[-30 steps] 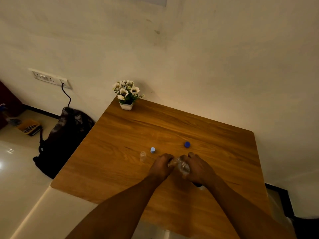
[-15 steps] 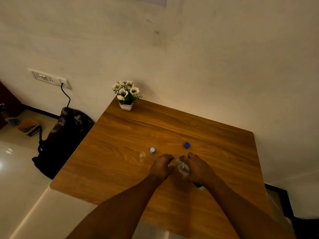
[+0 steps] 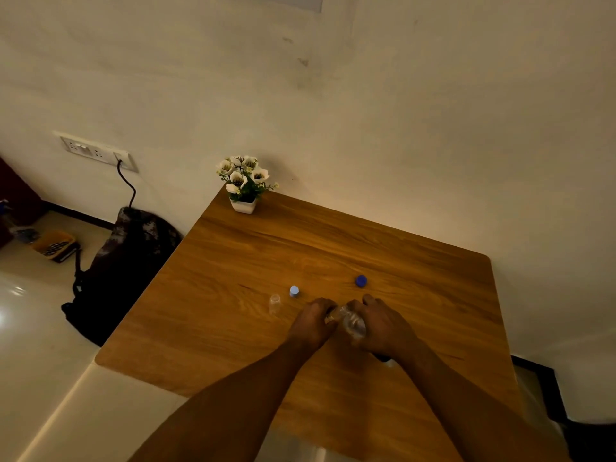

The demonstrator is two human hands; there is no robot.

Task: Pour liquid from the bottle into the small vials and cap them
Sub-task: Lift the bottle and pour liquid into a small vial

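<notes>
Still, both hands [image 3: 346, 323] clasp the bottle [image 3: 350, 321] unmoved.

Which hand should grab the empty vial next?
Left. The left hand is nearer the open vial, which stands to its left with bare table between them. The right hand grips the tilted bottle.

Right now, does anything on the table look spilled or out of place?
No spill shows on the table. The clear vial stands upright and uncapped, its pale cap beside it, as expected mid-task.
</notes>
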